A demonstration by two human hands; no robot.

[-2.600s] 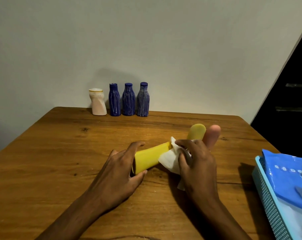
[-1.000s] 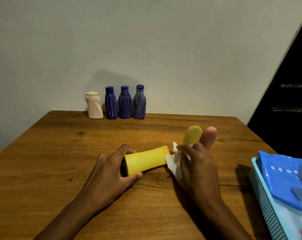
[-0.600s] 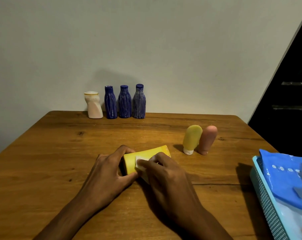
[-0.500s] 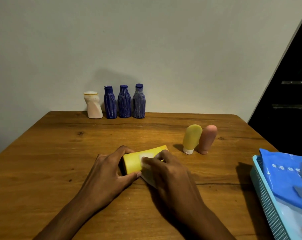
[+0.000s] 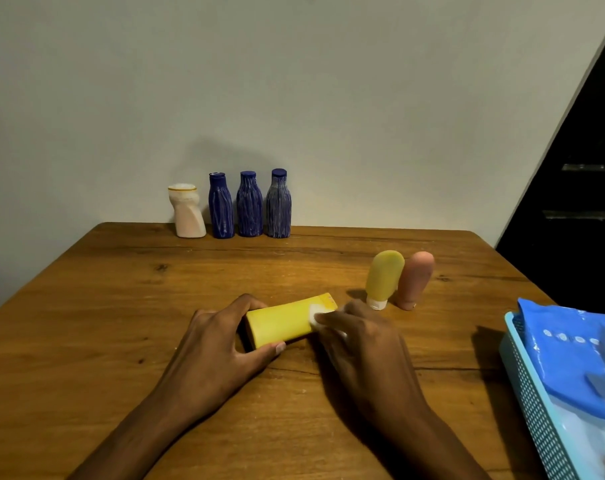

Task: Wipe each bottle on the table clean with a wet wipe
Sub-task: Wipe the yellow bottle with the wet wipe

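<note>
A yellow tube bottle [image 5: 280, 320] lies on its side in the middle of the wooden table [image 5: 121, 306]. My left hand [image 5: 218, 344] grips its left end, thumb on the near side. My right hand [image 5: 360, 344] holds a white wet wipe [image 5: 316, 315] against the bottle's right end; most of the wipe is hidden under the fingers. A small yellow bottle [image 5: 384, 277] and a pink bottle [image 5: 415, 278] stand upside down to the right. At the back stand a white bottle [image 5: 187, 211] and three blue bottles [image 5: 249, 204].
A light blue mesh basket [image 5: 533, 393] sits at the table's right edge with a blue wet-wipe pack [image 5: 571, 351] in it. A wall closes the table's far side. A dark opening lies at the right.
My right hand slid the wipe along the yellow bottle from its left part to its right end. Earlier it wiped at the right end, covering the small bottles. The left hand kept its grip.
</note>
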